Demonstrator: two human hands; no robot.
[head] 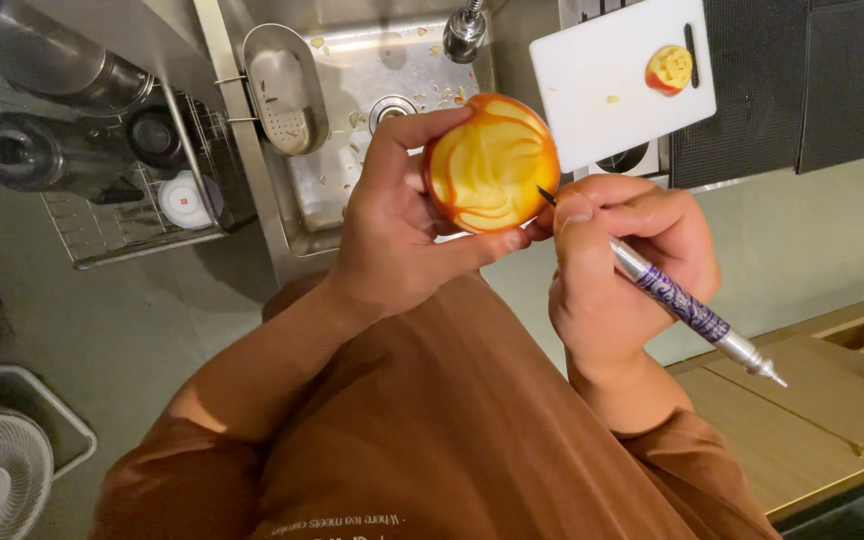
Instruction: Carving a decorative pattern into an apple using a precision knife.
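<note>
**While the blade sits at the rim, the carving is mid-cut**

As you hold the carved apple [490, 165] up over the sink, its cut face turned toward you, you appear to be partway through a petal pattern: curved pale cuts swirl across the flesh, with red skin left as a band round the edge. Your left hand [392, 225] is closed around the fruit, fingers over the top and thumb under the lower edge. Your right hand [617, 255] is clenched on a carving knife [687, 305] with a patterned purple and silver handle, its short dark blade touching the apple's right edge.

Judging by that, the step in hand is a fine cut at the rim. The next stroke calls for a steady, shallow pull, with your left thumb kept out of the blade's line, since it lies very near the tip.

Below the apple, the steel sink [352, 60] holds scattered pale scraps near the drain and a perforated metal strainer [287, 90] hung at its left side; what lies in the strainer I cannot tell. On the white cutting board [602, 100] to the right lies a smaller carved piece [669, 69]. Left of the sink, a wire dish rack [142, 215] holds dark cups and a small white dish.
</note>
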